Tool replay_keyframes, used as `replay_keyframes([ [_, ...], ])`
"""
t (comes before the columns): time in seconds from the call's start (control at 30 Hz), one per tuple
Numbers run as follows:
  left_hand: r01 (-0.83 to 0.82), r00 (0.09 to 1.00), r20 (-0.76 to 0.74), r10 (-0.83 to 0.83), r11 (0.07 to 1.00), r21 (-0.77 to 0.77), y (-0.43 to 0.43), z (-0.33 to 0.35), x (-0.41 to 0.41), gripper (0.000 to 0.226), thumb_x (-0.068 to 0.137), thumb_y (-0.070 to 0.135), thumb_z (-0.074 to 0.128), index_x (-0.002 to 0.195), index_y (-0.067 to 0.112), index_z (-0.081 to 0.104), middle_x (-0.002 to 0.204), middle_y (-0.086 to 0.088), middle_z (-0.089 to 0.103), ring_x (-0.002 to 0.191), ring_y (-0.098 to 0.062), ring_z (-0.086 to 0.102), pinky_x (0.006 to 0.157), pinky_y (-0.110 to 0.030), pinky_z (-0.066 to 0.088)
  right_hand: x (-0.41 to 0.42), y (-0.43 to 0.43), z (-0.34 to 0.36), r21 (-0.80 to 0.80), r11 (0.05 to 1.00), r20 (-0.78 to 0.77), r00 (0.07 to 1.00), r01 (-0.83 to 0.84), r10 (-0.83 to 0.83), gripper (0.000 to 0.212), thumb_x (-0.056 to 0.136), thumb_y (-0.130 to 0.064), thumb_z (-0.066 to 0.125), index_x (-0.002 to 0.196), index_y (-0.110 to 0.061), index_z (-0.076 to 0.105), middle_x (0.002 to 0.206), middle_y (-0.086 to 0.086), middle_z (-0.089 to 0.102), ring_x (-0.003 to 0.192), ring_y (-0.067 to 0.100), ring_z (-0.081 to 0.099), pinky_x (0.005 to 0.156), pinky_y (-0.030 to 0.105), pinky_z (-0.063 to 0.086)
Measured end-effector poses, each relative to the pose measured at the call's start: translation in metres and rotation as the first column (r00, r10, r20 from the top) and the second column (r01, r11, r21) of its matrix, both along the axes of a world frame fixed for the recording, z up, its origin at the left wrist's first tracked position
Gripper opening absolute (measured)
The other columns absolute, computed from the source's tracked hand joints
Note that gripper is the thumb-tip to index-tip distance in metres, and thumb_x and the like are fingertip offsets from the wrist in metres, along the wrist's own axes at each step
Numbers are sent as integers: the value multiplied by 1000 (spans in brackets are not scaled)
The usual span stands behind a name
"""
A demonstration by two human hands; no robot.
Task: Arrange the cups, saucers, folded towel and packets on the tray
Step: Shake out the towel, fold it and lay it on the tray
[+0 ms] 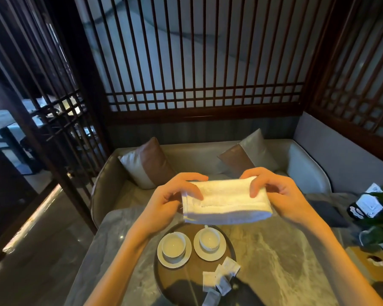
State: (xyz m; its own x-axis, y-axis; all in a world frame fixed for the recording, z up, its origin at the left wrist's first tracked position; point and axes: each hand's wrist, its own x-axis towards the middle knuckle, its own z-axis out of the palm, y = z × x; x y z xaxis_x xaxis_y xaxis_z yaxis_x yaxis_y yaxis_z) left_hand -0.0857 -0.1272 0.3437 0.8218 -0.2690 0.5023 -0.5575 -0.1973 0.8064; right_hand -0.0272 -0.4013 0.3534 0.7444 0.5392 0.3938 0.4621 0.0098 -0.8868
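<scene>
The left hand (168, 202) and right hand (281, 195) each pinch one end of the folded towel (224, 205), held level in the air above the far edge of the round tray (161, 281). On the tray sit two cups (173, 244) on saucers (217, 253), with packets (221, 277) at its near right.

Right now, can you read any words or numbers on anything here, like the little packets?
No text can be read.
Packets on the tray: no print shows.
Black and white card holder at the table's right edge: marks too small and blurred to read.
Towel, cups: no writing.
</scene>
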Motion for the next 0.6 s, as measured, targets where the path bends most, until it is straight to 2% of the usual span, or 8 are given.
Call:
replay_keyframes([
  [0.07, -16, 997, 72, 17, 1000, -7, -5, 5, -3, 46, 75, -26, 41, 88, 12, 64, 125, -4, 57, 125, -26, 51, 92, -31, 54, 0, 4, 4, 77, 997, 29, 999, 28, -30, 54, 81, 22, 54, 65, -28, 67, 108, -4, 65, 108, 20, 60, 70, 26, 53],
  [0.17, -47, 985, 161, 54, 998, -45, -13, 12, -3, 37, 74, -21, 45, 83, 10, 65, 119, -8, 58, 119, -24, 54, 91, -27, 52, 3, 11, 6, 184, 981, 7, 998, 67, -70, 66, 76, 36, 47, 57, -25, 63, 104, -6, 69, 106, 19, 62, 69, 28, 53],
  [0.23, -90, 978, 181, 100, 994, -60, -16, 14, -2, 26, 80, -11, 51, 81, 11, 66, 117, -10, 62, 117, -26, 55, 91, -27, 52, 4, 13, 6, 227, 970, -41, 996, 82, -74, 66, 78, 33, 46, 58, -26, 67, 107, -1, 72, 108, 22, 64, 69, 27, 54],
  [0.3, -129, 974, 180, 141, 989, -74, -16, 13, 1, 22, 84, -6, 54, 78, 11, 66, 117, -14, 61, 117, -24, 55, 92, -25, 51, 5, 9, 3, 216, 975, -148, 989, 60, -28, 51, 87, 17, 51, 68, -26, 72, 114, 2, 71, 113, 25, 64, 73, 27, 56],
  [0.4, -173, 978, 92, 185, 977, -127, -13, 4, 3, 34, 79, -25, 57, 71, 6, 67, 115, -17, 61, 115, -28, 58, 91, -31, 54, 4, -2, -4, 179, 984, -437, 894, -19, 97, 21, 96, -20, 51, 97, -24, 72, 115, 1, 67, 110, 24, 63, 75, 22, 57],
  [0.5, -237, 969, 44, 242, 966, -105, -14, -6, 4, 39, 77, -29, 57, 68, 8, 67, 113, -14, 64, 114, -31, 59, 90, -32, 55, 2, 2, -11, 120, 992, -527, 849, 27, 41, 27, 98, -41, 49, 113, -26, 66, 117, 4, 68, 101, 17, 70, 76, 26, 59],
  [0.53, -254, 964, 48, 260, 962, -99, -15, -8, 3, 39, 77, -28, 58, 68, 9, 67, 113, -11, 65, 114, -30, 60, 90, -30, 55, 2, 5, -13, 54, 997, -518, 855, 59, -22, 28, 90, -45, 58, 113, -31, 65, 114, 2, 69, 98, 14, 71, 75, 25, 59],
  [0.6, -290, 953, 60, 297, 951, -112, -13, -11, 2, 38, 80, -25, 57, 70, 9, 69, 114, -6, 66, 115, -24, 61, 89, -28, 56, 1, 10, -13, -74, 996, -520, 850, 47, -79, 47, 68, -52, 75, 112, -43, 61, 103, -8, 73, 94, 8, 72, 72, 20, 57],
])
